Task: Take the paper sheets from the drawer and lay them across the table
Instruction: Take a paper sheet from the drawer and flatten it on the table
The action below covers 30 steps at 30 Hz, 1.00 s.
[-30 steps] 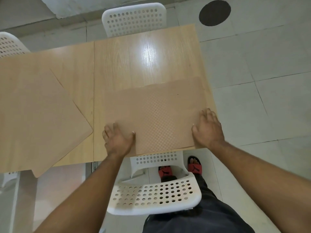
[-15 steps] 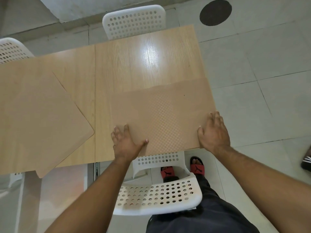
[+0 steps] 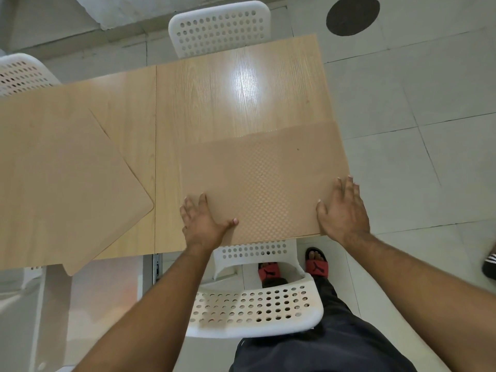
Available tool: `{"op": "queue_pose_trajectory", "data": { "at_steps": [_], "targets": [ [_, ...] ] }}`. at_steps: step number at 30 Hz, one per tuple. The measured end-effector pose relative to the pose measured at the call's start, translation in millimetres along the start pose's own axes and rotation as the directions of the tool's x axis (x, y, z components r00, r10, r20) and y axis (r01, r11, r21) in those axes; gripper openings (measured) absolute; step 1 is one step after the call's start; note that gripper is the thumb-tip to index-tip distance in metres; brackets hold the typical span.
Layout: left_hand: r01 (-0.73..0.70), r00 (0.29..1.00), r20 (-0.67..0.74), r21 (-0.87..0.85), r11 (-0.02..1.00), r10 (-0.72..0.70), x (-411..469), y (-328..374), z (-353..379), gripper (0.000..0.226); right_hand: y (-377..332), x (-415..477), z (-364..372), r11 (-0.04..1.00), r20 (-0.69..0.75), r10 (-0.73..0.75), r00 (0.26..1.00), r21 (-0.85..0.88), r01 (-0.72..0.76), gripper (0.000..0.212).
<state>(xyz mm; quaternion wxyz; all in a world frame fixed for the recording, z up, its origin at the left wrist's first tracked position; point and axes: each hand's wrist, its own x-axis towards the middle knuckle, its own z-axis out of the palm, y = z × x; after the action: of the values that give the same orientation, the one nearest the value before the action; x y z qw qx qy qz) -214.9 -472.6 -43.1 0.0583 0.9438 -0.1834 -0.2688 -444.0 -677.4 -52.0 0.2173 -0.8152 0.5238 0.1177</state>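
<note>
Both bare forearms reach forward from the near edge of the view, converging slightly toward the far side. The left hand (image 3: 203,224) lies palm down, fingers together and pointing far, thumb spread out to the right. The right hand (image 3: 343,212) also lies flat, palm down, fingers extended and slightly fanned, thumb angled left. The two hands sit well apart, both wrists straight.

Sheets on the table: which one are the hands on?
The checker-textured sheet at the right end, under both palms. The smooth sheet lies askew at left, untouched.
</note>
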Motion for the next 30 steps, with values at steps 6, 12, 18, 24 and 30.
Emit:
{"op": "queue_pose_trajectory", "data": {
  "at_steps": [6,12,18,24,30],
  "targets": [
    [0.028,1.0,0.014,-0.022,0.999,-0.028,4,3,-1,0.122,-2,1,1,1.0,0.011,0.005,1.0,-0.007,-0.005,0.074],
    [0.036,0.999,0.021,-0.027,0.999,-0.035,6,4,-2,0.123,-1,1,2,1.0,0.017,0.001,1.0,-0.019,-0.001,0.074],
    [0.034,0.999,0.027,-0.032,0.999,-0.034,5,6,-6,0.124,0,-1,-2,0.999,0.021,-0.018,1.0,-0.049,0.019,0.076],
    [-0.04,0.999,-0.036,-0.021,0.999,0.039,-1,22,-10,0.109,-11,14,-17,0.995,-0.04,-0.087,0.995,-0.045,0.085,0.076],
    [-0.426,0.894,-0.105,0.106,0.899,0.436,-8,94,17,0.059,-30,73,-39,0.968,-0.059,-0.246,0.967,-0.056,0.243,0.073]
  ]
}}
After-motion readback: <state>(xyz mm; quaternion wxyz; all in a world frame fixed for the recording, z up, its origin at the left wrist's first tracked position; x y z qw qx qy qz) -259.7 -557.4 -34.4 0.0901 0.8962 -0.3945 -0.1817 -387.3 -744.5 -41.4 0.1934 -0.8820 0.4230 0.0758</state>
